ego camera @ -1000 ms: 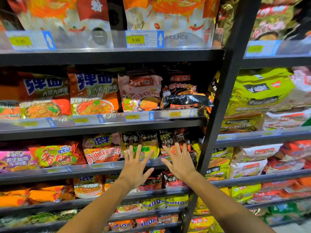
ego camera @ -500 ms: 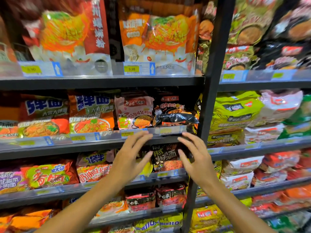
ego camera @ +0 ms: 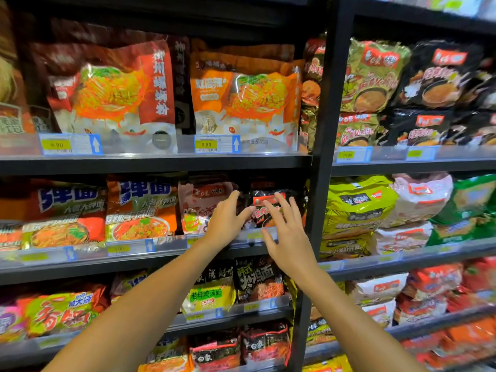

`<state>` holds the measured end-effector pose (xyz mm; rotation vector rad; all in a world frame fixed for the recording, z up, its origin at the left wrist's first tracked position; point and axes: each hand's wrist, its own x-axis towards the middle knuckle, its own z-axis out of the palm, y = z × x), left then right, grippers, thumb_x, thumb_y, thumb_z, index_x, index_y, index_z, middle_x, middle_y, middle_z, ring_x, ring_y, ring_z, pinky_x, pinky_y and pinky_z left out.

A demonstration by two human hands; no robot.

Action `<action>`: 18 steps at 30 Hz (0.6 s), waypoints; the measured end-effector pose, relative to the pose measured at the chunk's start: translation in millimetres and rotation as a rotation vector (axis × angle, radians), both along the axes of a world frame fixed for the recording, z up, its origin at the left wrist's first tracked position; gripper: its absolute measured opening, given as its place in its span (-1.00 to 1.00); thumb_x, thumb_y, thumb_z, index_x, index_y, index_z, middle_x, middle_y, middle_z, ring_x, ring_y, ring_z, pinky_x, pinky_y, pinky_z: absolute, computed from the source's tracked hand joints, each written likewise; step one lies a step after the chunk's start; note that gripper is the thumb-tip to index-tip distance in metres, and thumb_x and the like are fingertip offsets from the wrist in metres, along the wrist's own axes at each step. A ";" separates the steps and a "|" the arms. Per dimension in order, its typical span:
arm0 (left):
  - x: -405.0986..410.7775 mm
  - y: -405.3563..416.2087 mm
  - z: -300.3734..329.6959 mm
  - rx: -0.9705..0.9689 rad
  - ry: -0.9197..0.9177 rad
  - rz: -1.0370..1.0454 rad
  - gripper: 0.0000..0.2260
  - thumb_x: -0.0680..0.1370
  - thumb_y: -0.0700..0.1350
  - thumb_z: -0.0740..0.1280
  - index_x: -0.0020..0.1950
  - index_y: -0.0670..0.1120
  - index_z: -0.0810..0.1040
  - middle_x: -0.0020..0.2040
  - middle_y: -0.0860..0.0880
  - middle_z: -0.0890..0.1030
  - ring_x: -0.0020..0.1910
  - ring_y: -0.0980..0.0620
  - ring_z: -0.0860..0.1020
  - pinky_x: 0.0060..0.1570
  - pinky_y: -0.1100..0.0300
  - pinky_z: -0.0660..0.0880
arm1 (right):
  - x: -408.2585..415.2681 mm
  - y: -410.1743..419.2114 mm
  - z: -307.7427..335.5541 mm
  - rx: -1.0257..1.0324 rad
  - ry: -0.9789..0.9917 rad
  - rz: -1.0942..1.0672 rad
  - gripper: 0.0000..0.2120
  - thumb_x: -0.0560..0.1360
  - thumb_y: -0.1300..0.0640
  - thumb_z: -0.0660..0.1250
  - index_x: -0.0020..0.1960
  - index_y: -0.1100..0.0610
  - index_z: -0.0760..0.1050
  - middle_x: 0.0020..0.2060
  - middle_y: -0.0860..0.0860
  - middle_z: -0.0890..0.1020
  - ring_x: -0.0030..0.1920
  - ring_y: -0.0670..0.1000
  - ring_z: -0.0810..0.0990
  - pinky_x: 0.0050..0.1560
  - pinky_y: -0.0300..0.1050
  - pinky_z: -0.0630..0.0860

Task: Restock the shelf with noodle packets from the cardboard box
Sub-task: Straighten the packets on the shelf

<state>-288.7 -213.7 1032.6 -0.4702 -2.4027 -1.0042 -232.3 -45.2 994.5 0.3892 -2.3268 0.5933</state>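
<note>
Fingers (ego camera: 281, 208) on both hands are spread, not gripping anything: left hand (ego camera: 224, 224) and right hand (ego camera: 288, 240) hover at the black-and-red noodle packet (ego camera: 268, 202), sitting at 12 o'clock on the dark metal shelf (ego camera: 150, 260).

— Hidden behind the left hand (ego camera: 224, 221): right edge of the pink packet (ego camera: 201, 208). Lower part of the black packet (ego camera: 271, 202) covered by the right hand (ego camera: 288, 237).

— Contact with either packet?

— Impossible to tell; fingertips blurred.

— Price tags (ego camera: 206, 144)?

— Upper one readable, lower ones smeared. Far-right packets (ego camera: 440, 76) blurred too.

— Edges?

— Both forearms cut off at the bottom; leftmost orange packet (ego camera: 16, 213) clipped by the left edge.
</note>
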 end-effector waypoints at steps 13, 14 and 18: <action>17.6 -32.7 -23.7 -0.534 0.225 0.211 -0.60 0.61 0.16 0.17 0.42 0.09 0.41 0.37 -0.09 0.40 0.29 -0.20 0.39 0.21 -0.08 0.46 | -20.1 7.0 -3.3 0.351 -0.311 -0.141 -0.36 0.56 -0.39 -0.20 0.59 -0.22 0.09 0.62 -0.03 0.05 0.59 0.26 -0.02 0.56 0.23 -0.01; 25.1 -40.9 -25.4 -0.592 0.202 0.256 -0.57 0.60 0.22 0.09 0.40 0.11 0.45 0.42 -0.11 0.39 0.35 -0.25 0.35 0.29 -0.14 0.43 | -15.8 5.4 -5.7 0.381 -0.287 -0.144 -0.38 0.58 -0.38 -0.19 0.59 -0.24 0.10 0.62 -0.04 0.06 0.59 0.24 0.04 0.56 0.23 -0.03; 39.2 -55.8 -21.9 -0.740 -0.023 0.245 -0.33 0.55 0.36 -0.22 0.44 0.13 0.41 0.55 -0.07 0.23 0.51 -0.23 0.12 0.44 -0.10 0.26 | -15.3 4.1 -0.7 0.424 -0.321 -0.135 -0.40 0.59 -0.40 -0.14 0.58 -0.26 0.11 0.61 -0.06 0.10 0.57 0.20 0.11 0.54 0.23 0.03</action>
